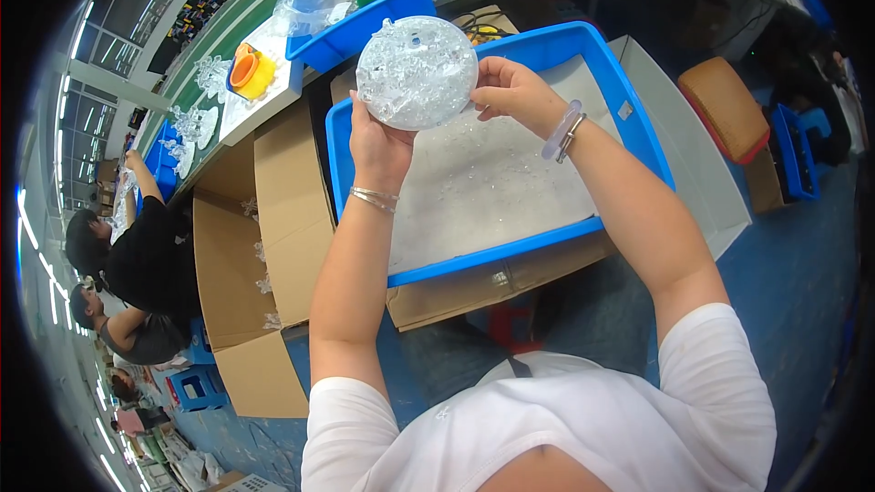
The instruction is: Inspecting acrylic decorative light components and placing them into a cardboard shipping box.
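Note:
A round white disc covered with clear, glittering plastic pieces point(416, 73) is held up over a large blue tray point(519, 244). My left hand point(380, 148) grips its lower left edge, with the fingers partly hidden behind it. At the disc's right rim, my right hand point(518, 96) has its fingertips pinched together. Whatever lies between those fingertips is too small or hidden to make out. Tiny clear bits are scattered on the pale lining point(497, 178) of the tray below.
Left of the tray stands an open cardboard box point(292, 210). Behind are a smaller blue bin point(365, 23) with plastic bags and green spools, and orange-yellow tape rolls point(251, 73). A brown-topped stool point(725, 109) is at right. Co-workers point(150, 260) sit along the bench at left.

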A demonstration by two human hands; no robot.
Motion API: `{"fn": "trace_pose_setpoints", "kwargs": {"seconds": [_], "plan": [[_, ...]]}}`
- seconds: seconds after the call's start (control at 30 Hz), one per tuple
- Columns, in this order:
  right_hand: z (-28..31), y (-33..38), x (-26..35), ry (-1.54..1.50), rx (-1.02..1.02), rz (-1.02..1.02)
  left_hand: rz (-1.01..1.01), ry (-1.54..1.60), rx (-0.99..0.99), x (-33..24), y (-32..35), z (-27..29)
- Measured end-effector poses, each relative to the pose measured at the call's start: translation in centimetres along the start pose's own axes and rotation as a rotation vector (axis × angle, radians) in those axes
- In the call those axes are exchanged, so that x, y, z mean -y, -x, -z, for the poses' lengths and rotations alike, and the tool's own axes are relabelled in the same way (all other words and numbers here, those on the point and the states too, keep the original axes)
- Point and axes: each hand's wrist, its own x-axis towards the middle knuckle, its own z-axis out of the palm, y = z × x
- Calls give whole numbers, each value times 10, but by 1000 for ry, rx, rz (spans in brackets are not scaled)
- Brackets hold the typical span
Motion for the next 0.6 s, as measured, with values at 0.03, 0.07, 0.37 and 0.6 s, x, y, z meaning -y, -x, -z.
{"fn": "trace_pose_setpoints", "kwargs": {"seconds": [0.03, 0.07, 0.37, 0.6], "plan": [[-1, 0, 1, -20, -9, -21, -3, 18, 20, 0, 0, 0], [-2, 0, 1, -40, -18, -42, -3, 17, 17, 1, 1, 1], [-2, -1, -2, -185, 48, -142, -11, 31, 63, 3, 4, -3], [-2, -1, 2, -149, 20, -62, 58, 166, 116, -1, 3, 0]]}}
